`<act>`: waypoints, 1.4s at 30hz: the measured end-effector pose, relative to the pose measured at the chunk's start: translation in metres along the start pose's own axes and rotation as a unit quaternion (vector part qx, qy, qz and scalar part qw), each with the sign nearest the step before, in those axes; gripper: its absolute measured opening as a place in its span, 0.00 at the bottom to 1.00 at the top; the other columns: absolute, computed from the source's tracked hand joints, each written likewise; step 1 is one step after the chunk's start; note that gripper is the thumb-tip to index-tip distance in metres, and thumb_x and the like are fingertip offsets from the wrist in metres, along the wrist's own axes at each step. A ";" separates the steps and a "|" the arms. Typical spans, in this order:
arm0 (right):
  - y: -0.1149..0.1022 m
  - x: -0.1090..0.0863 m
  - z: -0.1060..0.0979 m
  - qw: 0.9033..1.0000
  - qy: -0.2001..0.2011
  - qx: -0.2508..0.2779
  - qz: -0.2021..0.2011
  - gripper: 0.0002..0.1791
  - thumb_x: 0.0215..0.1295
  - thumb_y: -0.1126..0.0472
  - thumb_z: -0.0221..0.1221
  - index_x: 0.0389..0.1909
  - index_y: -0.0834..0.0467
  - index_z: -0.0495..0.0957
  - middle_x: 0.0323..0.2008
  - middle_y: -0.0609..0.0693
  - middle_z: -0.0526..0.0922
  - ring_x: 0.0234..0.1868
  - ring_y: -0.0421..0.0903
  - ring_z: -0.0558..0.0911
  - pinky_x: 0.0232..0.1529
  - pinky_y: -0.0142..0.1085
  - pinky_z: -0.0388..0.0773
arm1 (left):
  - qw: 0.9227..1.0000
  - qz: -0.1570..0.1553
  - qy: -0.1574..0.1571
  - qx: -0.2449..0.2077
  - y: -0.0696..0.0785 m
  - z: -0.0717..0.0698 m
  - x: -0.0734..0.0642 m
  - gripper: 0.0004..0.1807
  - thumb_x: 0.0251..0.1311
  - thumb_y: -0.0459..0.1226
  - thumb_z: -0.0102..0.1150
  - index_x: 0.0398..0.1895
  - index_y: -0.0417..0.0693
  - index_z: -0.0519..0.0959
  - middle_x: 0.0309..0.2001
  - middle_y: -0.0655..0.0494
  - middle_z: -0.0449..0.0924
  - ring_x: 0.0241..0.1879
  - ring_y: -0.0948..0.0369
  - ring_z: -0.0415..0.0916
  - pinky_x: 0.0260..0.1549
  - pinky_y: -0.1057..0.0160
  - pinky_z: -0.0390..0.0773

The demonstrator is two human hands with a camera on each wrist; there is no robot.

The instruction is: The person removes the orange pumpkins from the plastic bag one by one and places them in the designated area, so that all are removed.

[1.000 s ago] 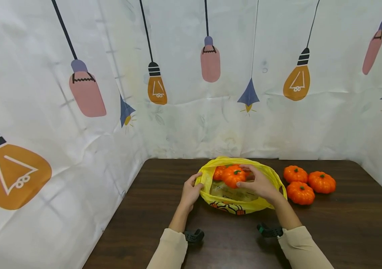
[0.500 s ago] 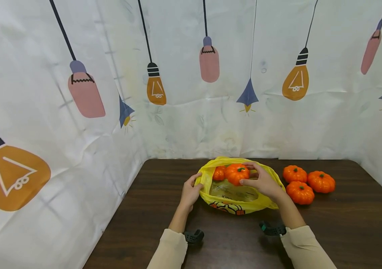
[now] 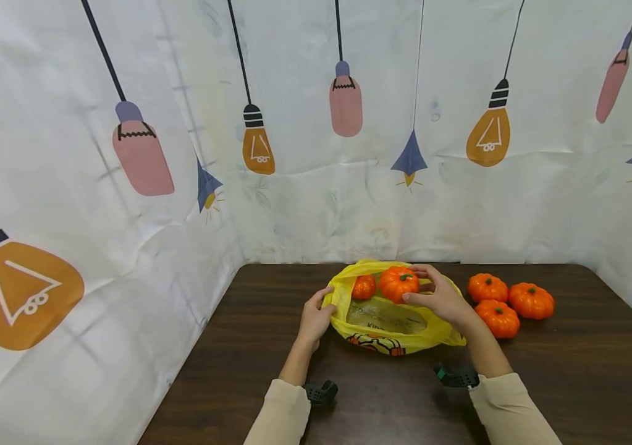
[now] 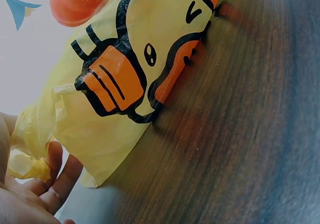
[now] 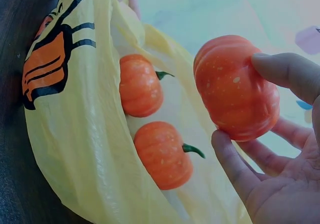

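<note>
I see right hand gripping pumpkin, wide pinch, left hand pinching yellow bag, near far edge of table

A: What was the bag like?

B: Thin plastic film, smooth and faintly shiny, slightly see-through, crinkled near its mouth. Its side bore a printed design.

A: And the pumpkins?

B: They looked like hard plastic: glossy, ribbed, with small pale specks. Their stems had a smooth finish too.

A: The table?

B: Wood grain, streaked, with a low sheen where light fell.

A: Behind it?

B: A printed sheet, mostly matt and creased; whether cloth, paper or plastic could not be told.

A: And the sleeves?

B: Soft-looking matt cloth. The wrist bands seemed rubbery, matt and perforated.
</note>
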State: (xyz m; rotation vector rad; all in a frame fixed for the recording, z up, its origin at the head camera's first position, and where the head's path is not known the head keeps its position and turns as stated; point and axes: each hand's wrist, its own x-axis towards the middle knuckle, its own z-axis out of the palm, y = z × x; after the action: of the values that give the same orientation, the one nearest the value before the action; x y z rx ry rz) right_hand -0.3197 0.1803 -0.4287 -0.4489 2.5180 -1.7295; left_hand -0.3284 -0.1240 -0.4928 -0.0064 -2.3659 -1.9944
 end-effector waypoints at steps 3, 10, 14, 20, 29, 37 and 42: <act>-0.001 -0.001 -0.002 1.000 0.001 0.002 0.002 0.40 0.65 0.51 0.68 0.74 0.53 0.62 0.73 0.65 0.60 0.62 0.64 0.73 0.53 0.56 0.81 | 1.000 0.000 0.001 -0.003 0.001 0.001 -0.001 0.27 0.68 0.32 0.55 0.70 0.54 0.75 0.72 0.41 0.69 0.61 0.49 0.77 0.53 0.52 0.81; 0.000 -0.002 -0.007 1.000 0.003 0.010 -0.003 0.41 0.66 0.53 0.68 0.75 0.55 0.60 0.74 0.66 0.59 0.62 0.64 0.72 0.53 0.56 0.81 | 1.000 -0.001 0.006 0.003 0.004 0.002 -0.003 0.28 0.68 0.33 0.55 0.72 0.52 0.73 0.70 0.40 0.71 0.59 0.50 0.77 0.51 0.53 0.81; 0.002 -0.003 -0.010 1.000 0.008 0.011 -0.009 0.41 0.66 0.53 0.68 0.75 0.56 0.60 0.74 0.66 0.58 0.63 0.65 0.72 0.53 0.56 0.81 | 1.000 0.000 0.004 0.004 0.002 0.002 -0.002 0.28 0.68 0.33 0.55 0.71 0.52 0.74 0.69 0.40 0.72 0.57 0.51 0.78 0.50 0.55 0.81; 0.002 -0.004 -0.014 1.000 0.011 0.009 -0.015 0.41 0.67 0.53 0.67 0.76 0.57 0.59 0.75 0.67 0.57 0.64 0.66 0.71 0.55 0.58 0.80 | 1.000 0.000 0.001 0.005 0.000 0.002 0.000 0.27 0.67 0.32 0.54 0.70 0.53 0.75 0.69 0.40 0.72 0.57 0.51 0.78 0.50 0.56 0.81; 0.001 -0.006 -0.019 1.000 0.015 -0.012 -0.019 0.42 0.69 0.52 0.65 0.78 0.57 0.57 0.75 0.68 0.57 0.65 0.67 0.71 0.54 0.52 0.81 | 1.000 -0.003 0.003 0.008 0.005 0.002 -0.003 0.27 0.69 0.32 0.53 0.72 0.50 0.73 0.72 0.39 0.69 0.61 0.48 0.76 0.53 0.53 0.80; -0.001 -0.010 -0.025 1.000 0.022 -0.005 -0.013 0.42 0.69 0.52 0.65 0.78 0.57 0.56 0.78 0.67 0.54 0.66 0.67 0.71 0.56 0.53 0.78 | 1.000 -0.008 0.003 0.009 0.007 0.003 -0.003 0.27 0.68 0.30 0.52 0.72 0.46 0.72 0.73 0.37 0.67 0.63 0.46 0.75 0.55 0.51 0.80; -0.003 -0.012 -0.030 1.000 0.023 -0.001 -0.015 0.42 0.70 0.53 0.64 0.79 0.58 0.55 0.77 0.69 0.54 0.66 0.67 0.70 0.55 0.48 0.79 | 1.000 -0.002 0.004 0.000 0.003 0.002 -0.002 0.27 0.68 0.32 0.54 0.71 0.52 0.74 0.73 0.41 0.68 0.63 0.48 0.75 0.55 0.52 0.80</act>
State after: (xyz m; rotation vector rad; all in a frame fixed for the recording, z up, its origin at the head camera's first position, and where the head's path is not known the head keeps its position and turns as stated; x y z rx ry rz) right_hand -0.3138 0.2094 -0.4163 -0.4535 2.5566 -1.7679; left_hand -0.3261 -0.1210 -0.4901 0.0055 -2.3638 -1.9921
